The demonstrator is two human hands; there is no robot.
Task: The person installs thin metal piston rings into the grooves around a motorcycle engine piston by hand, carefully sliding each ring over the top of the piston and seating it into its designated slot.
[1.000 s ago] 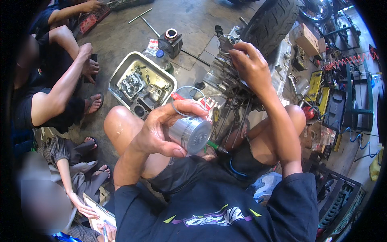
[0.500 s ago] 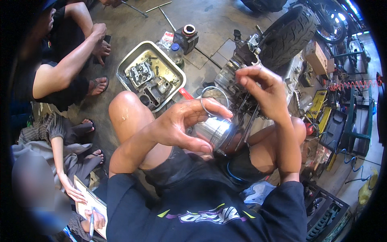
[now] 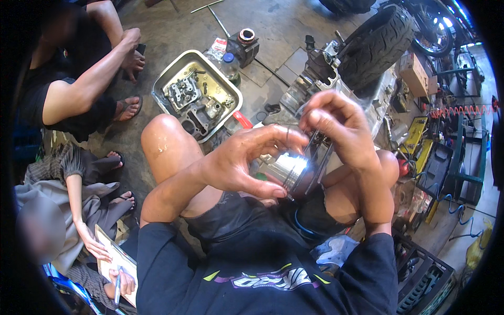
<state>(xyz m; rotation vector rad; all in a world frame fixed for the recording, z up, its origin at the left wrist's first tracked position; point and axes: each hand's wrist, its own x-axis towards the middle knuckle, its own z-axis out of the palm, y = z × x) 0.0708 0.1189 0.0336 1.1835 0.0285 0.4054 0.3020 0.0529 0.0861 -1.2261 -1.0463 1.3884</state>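
Holding a shiny metal piston [image 3: 287, 168] over the lap, the left hand [image 3: 231, 163] grips it from the side, with the thumb below and the other fingers above. A thin ring [image 3: 287, 135] shows partly across the index finger of this hand. The right hand [image 3: 341, 128] is raised just beside the left fingertips, with its fingers bent together; it is blurred, so I cannot tell whether it pinches something.

Beyond the left knee, a white tray [image 3: 214, 80] sits on the floor [image 3: 149, 31]. In it there lie a metal engine head [image 3: 184, 94], an engine block [image 3: 195, 122] with a round hole, and several small bolts [image 3: 205, 88]; its bottom looks yellowish. Next to the tray stands a clear bottle [image 3: 229, 67] with a blue cap, and near this bottle are a small plastic packet [image 3: 219, 45] and a dark metal block [image 3: 247, 50] with a round opening.

In front of the hands lies the open engine [image 3: 294, 93], close to a black tyre [image 3: 380, 44]. Farther right is a cardboard box [image 3: 413, 73], whose inside I cannot see.
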